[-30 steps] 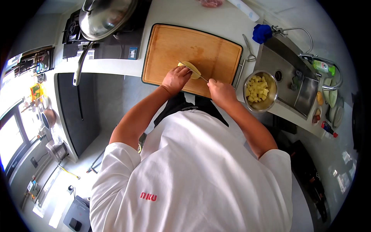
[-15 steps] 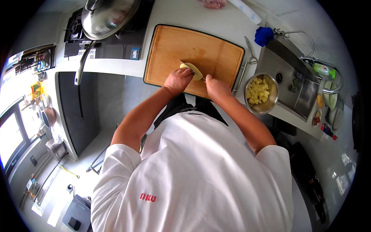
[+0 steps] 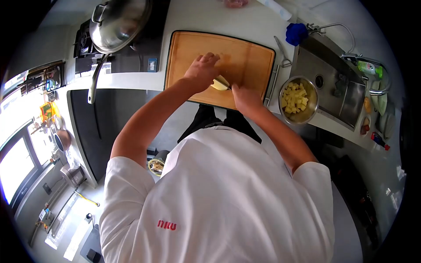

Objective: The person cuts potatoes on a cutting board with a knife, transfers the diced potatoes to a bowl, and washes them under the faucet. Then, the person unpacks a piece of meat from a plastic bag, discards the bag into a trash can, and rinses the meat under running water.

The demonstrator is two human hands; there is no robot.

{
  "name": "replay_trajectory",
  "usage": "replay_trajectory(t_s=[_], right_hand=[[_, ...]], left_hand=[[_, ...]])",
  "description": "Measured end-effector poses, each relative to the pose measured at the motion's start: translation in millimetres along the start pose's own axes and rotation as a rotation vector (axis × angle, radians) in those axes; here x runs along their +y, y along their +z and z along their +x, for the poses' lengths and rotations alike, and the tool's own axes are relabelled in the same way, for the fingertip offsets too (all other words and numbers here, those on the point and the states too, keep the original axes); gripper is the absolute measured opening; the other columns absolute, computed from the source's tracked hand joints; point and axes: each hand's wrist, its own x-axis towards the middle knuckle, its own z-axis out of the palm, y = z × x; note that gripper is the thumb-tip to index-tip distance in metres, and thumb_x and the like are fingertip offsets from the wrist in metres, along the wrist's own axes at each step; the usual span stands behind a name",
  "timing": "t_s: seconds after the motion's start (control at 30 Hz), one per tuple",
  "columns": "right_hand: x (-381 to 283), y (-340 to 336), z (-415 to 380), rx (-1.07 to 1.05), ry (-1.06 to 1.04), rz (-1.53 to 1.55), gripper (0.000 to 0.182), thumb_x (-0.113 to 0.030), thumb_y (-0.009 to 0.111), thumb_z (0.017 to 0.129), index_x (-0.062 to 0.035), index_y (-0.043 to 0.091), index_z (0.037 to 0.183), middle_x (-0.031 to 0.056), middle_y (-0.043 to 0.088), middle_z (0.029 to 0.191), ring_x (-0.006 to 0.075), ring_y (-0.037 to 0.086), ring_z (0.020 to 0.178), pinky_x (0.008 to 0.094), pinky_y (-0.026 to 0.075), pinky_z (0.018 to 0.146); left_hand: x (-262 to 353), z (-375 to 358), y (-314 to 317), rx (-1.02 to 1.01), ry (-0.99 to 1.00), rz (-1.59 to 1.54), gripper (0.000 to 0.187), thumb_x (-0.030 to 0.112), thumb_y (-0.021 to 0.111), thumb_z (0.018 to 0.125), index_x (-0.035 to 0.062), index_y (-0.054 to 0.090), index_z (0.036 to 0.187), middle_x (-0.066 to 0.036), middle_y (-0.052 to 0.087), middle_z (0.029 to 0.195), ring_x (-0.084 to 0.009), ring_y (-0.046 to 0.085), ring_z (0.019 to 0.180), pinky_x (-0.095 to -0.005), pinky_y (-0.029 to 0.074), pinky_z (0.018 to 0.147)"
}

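On the wooden cutting board lies a pale yellow piece of peeled potato, close to the front edge. My right hand is closed round the handle of a knife, its blade against the potato and partly hidden. Just beyond the potato, my left hand is over the board with its fingers stretched forward and apart. Nothing shows in its fingers, though the palm side is hidden. To the right, a steel bowl holds many potato cubes.
A lidded pan sits on the stove at the left, its handle jutting past the counter edge. Right of the board are a peeler, the sink and a blue cloth. Wrapped meat lies at the back.
My left hand has come off the potato and moved forward over the board, its fingers straightening. The right hand stays at the knife. The whole view has shifted slightly.
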Motion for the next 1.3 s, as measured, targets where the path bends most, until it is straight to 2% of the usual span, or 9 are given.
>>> replay_trajectory(t_s=[0.1,0.3,0.4,0.5,0.6,0.73,0.87,0.97,1.3], right_hand=[[0.4,-2.1,-2.0,0.03,-0.004,0.026,0.018,-0.009,0.055,0.094,-0.003,0.059,0.11,0.0191,0.072,0.086,0.0384,0.073,0.079,0.0514,0.057,0.067],[4.2,1.7,-8.5,0.097,-0.027,0.078,0.018,-0.01,0.054,0.095,-0.0023,0.059,0.11,0.0174,0.071,0.085,0.0396,0.072,0.078,0.0513,0.057,0.067],[3.1,-1.7,-13.7,0.152,-0.058,0.101,0.018,-0.011,0.054,0.095,-0.0022,0.06,0.109,0.0178,0.072,0.086,0.0408,0.072,0.078,0.0516,0.056,0.068],[-0.8,-8.7,-19.4,0.189,-0.014,0.151,0.016,-0.013,0.054,0.097,-0.0029,0.062,0.107,0.0186,0.072,0.086,0.0412,0.072,0.079,0.0524,0.056,0.069],[-0.7,-11.8,-27.5,0.21,0.016,0.214,0.017,-0.017,0.054,0.099,-0.0036,0.062,0.106,0.0194,0.072,0.086,0.0412,0.072,0.079,0.0532,0.055,0.07],[0.4,-17.2,-31.6,0.104,-0.006,0.159,0.019,-0.021,0.054,0.102,-0.0036,0.061,0.103,0.0197,0.072,0.085,0.0409,0.071,0.079,0.0541,0.054,0.07],[-3.5,-18.4,-31.3,0.012,0.002,0.123,0.018,-0.021,0.053,0.102,-0.0039,0.058,0.101,0.0188,0.071,0.083,0.0407,0.071,0.078,0.0551,0.053,0.068],[-2.9,-10.5,-31.3,0.02,-0.002,0.11,0.017,-0.02,0.053,0.103,-0.0042,0.057,0.102,0.0182,0.071,0.083,0.0405,0.071,0.077,0.0552,0.053,0.066],[1.6,-3.5,-29.4,0.051,-0.036,0.07,0.016,-0.02,0.053,0.102,-0.0044,0.056,0.102,0.0184,0.072,0.081,0.0401,0.072,0.074,0.0549,0.054,0.063]], left_hand=[[-1.6,14.2,6.0,-0.172,0.067,0.07,0.019,0.021,0.077,0.084,0.0152,0.083,0.1,-0.01,0.055,0.148,-0.0308,0.046,0.142,-0.0454,0.041,0.115],[4.2,18.2,9.5,-0.278,0.061,0.107,0.02,0.02,0.067,0.088,0.0125,0.083,0.098,-0.011,0.058,0.146,-0.0299,0.043,0.145,-0.0448,0.039,0.118],[5.9,11.5,9.5,-0.104,0.154,0.295,0.023,0.018,0.069,0.088,0.0124,0.081,0.107,-0.011,0.059,0.143,-0.0288,0.045,0.143,-0.0445,0.041,0.115],[23.6,-3.6,-27.1,0.428,0.117,0.234,0.03,0.016,0.072,0.087,0.0098,0.075,0.116,-0.01,0.062,0.136,-0.0298,0.052,0.134,-0.0466,0.046,0.109],[23.7,-50.7,-11.9,0.625,0.078,-0.007,0.038,0.014,0.074,0.086,0.0077,0.068,0.123,-0.011,0.063,0.129,-0.0314,0.059,0.124,-0.0471,0.049,0.105],[22.9,-76.3,46.5,0.194,0.031,-0.109,0.041,0.012,0.072,0.087,0.0058,0.066,0.126,-0.012,0.063,0.125,-0.0308,0.061,0.119,-0.0444,0.052,0.101],[34.5,-69.7,70.7,0.241,-0.003,-0.027,0.043,0.012,0.06,0.088,0.0001,0.065,0.13,-0.013,0.062,0.125,-0.03,0.06,0.121,-0.0422,0.051,0.103],[35.2,-67.9,78.5,0.228,-0.011,-0.068,0.044,0.014,0.071,0.087,0.0017,0.065,0.129,-0.013,0.061,0.128,-0.031,0.059,0.124,-0.045,0.051,0.104],[33.3,-66.2,82.9,0.24,-0.012,-0.045,0.043,0.015,0.072,0.087,0.0012,0.065,0.127,-0.011,0.062,0.123,-0.0295,0.06,0.119,-0.0441,0.051,0.103]])
